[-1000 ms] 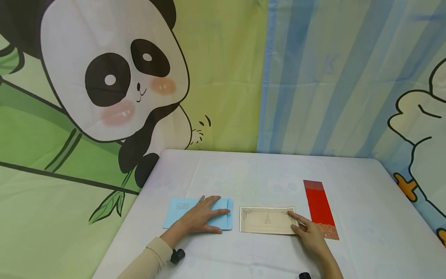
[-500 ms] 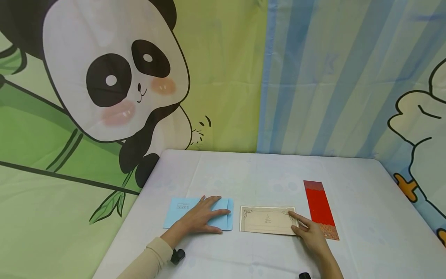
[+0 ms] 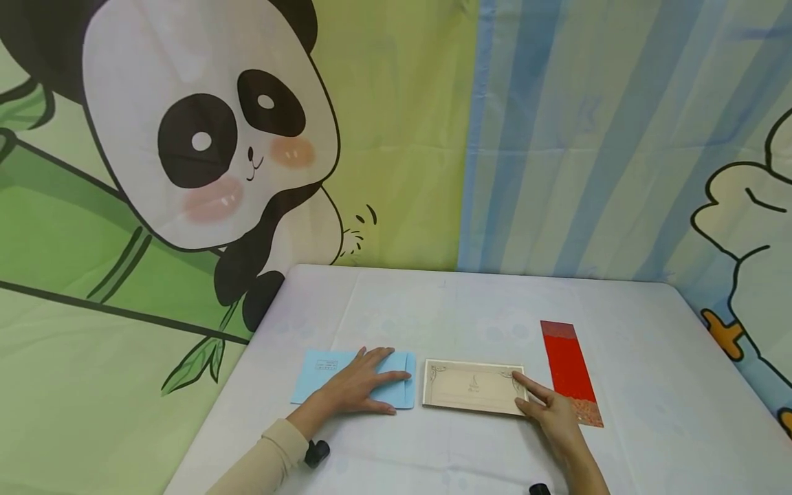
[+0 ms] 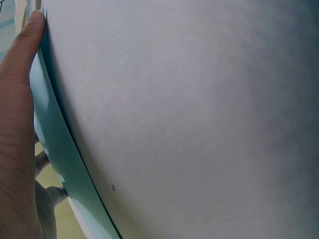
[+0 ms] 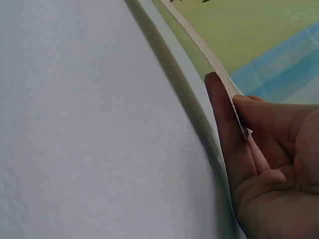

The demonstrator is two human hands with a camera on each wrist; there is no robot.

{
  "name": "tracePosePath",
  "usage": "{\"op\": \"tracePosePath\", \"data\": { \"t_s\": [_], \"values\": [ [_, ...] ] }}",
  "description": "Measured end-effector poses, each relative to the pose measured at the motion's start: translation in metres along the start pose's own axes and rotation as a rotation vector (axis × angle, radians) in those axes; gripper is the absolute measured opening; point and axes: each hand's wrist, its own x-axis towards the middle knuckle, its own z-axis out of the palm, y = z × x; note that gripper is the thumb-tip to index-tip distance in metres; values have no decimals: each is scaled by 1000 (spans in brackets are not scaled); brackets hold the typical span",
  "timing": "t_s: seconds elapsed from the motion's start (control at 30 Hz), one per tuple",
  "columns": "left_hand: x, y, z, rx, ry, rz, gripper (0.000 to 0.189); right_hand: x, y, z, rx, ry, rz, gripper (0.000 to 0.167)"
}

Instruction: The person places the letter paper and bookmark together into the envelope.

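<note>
My left hand (image 3: 355, 386) lies spread over a light blue envelope (image 3: 314, 377) on the table, its fingers reaching across to the flap end at the right. In the left wrist view the thumb runs along the edge of the envelope (image 4: 59, 119). To the right of it is a cream card (image 3: 471, 389) with a printed ornamental border and a small emblem. My right hand (image 3: 555, 416) pinches the card's right end between thumb and fingers. The right wrist view has the card (image 5: 215, 59) raised off the white surface, thumb on one face and fingers behind.
A red paper strip (image 3: 569, 361) with a gold-patterned lower end lies right of the card, partly behind my right hand. White cloth covers the table (image 3: 445, 309). Behind stands a printed backdrop (image 3: 396, 137). Small black objects show near my left wrist (image 3: 317, 454) and right forearm.
The card has risen and tilted, its left end up slightly, while my right hand keeps its pinch. My left hand and the envelope stay in place.
</note>
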Motion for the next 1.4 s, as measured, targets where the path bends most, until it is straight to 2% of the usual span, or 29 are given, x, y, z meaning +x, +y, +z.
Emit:
{"op": "tracePosePath", "data": {
  "t_s": [0.27,0.53,0.77,0.9,1.13,1.4],
  "values": [
    [1,1,0,-1,-19,-7,68,1,0,7,70,-6,9,55],
    [1,1,-1,-4,-15,-7,68,4,1,15,72,12,-10,53],
    [1,0,0,3,-8,-2,69,6,-2,26,112,-23,-26,52],
    [1,0,1,-7,-2,3,69,6,-5,31,79,-14,-19,50],
    [0,0,0,-15,9,17,69,8,-7,37,-51,15,-25,47],
    [0,1,0,-12,2,12,69,10,-8,52,-52,27,-38,47]
  ]
}}
